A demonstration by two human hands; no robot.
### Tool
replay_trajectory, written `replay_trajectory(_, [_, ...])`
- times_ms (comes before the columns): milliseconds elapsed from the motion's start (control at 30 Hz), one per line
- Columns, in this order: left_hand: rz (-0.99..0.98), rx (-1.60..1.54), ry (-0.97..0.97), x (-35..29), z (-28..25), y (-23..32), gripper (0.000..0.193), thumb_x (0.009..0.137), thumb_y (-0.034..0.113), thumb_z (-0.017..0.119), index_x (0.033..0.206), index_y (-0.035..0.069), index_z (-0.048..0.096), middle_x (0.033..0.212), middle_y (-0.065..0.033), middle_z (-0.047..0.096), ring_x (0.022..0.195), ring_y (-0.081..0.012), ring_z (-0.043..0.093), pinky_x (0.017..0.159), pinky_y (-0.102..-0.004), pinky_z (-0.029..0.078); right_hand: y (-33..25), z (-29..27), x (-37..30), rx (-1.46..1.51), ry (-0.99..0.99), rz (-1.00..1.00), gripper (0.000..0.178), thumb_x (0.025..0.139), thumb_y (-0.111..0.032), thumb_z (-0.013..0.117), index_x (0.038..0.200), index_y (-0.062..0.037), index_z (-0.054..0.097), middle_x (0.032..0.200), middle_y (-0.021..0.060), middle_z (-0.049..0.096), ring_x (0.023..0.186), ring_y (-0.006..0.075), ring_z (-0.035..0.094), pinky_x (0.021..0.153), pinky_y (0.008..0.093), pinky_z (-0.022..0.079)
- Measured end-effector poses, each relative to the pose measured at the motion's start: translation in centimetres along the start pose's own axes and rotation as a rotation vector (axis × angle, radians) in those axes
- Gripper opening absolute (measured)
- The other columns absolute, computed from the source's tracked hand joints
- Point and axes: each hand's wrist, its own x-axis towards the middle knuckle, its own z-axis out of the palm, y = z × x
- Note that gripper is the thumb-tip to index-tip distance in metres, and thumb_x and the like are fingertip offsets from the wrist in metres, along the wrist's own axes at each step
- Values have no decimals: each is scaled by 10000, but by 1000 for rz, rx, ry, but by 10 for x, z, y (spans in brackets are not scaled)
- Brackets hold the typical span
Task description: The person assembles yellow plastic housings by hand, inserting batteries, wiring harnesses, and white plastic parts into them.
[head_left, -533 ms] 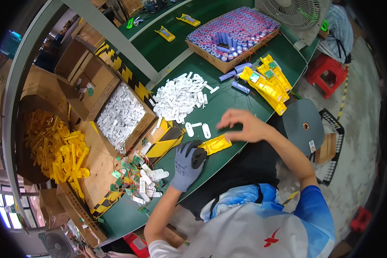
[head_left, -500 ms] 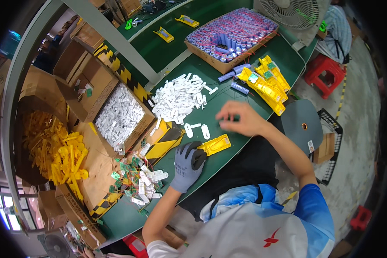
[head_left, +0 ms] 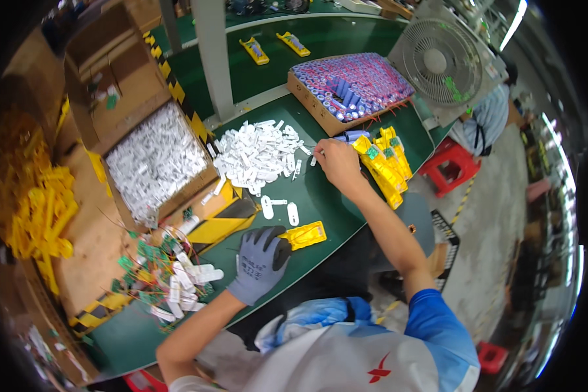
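Note:
My left hand (head_left: 260,262), in a grey glove with dark fingertips, grips the end of a yellow plastic casing (head_left: 306,236) lying at the bench's near edge. My bare right hand (head_left: 338,164) is at the right edge of a heap of small white plastic pieces (head_left: 255,155). Its fingers are bent together at a small white piece; what they pinch is mostly hidden. Just beyond it lie blue-purple battery cells (head_left: 353,136), partly covered. Two loose white oval pieces (head_left: 293,213) rest between my hands, beside a short white strip.
Stacked yellow casings (head_left: 384,171) lie right of my right hand. Behind stand a carton of battery cells (head_left: 326,121) and a fan (head_left: 436,62). At left are a box of white parts (head_left: 157,163), yellow parts (head_left: 39,209) and a pile of wired green boards (head_left: 170,274).
My right hand has moved from above the near bench to the white heap's right edge. My left hand stays on the yellow casing. The whole view has shifted.

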Motion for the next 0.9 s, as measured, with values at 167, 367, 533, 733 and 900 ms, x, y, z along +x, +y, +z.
replay_trajectory(167, [-50,-21,14,0,-2,-3,290,782,140,813,1006,101,633,1218,-100,662,1100,-324,624,963,-498,484,1,8,-9,17,102,-112,94,957,-144,742,958,-61,697,916,143,749,815,370,713,699,464,550])
replay_trajectory(367, [-55,-21,-5,-12,3,-5,431,764,181,838,1131,96,629,1285,-116,627,1163,-343,606,1004,-515,481,-14,-15,-56,649,53,-17,84,945,-49,777,990,0,726,912,96,774,723,140,695,651,295,529])
replay_trajectory(533, [-53,-12,-26,-14,3,-4,462,774,202,835,1174,95,629,1297,-129,619,1186,-355,594,1034,-520,474,-14,-38,-117,801,-195,80,86,882,8,821,916,13,742,840,55,751,725,77,657,657,242,508])
replay_trajectory(733, [-25,-13,-36,-11,4,-6,434,791,199,825,1169,105,632,1311,-131,614,1192,-356,589,1037,-519,472,-14,-25,-131,688,-201,-100,146,770,7,880,794,26,738,749,89,739,632,143,633,597,273,474])
replay_trajectory(900, [-50,-30,-46,-11,3,-5,368,823,193,805,1132,93,633,1298,-132,622,1182,-353,597,1021,-511,476,-11,-17,-126,734,-150,-166,117,820,-74,883,838,-13,784,745,73,729,617,132,628,567,273,454])
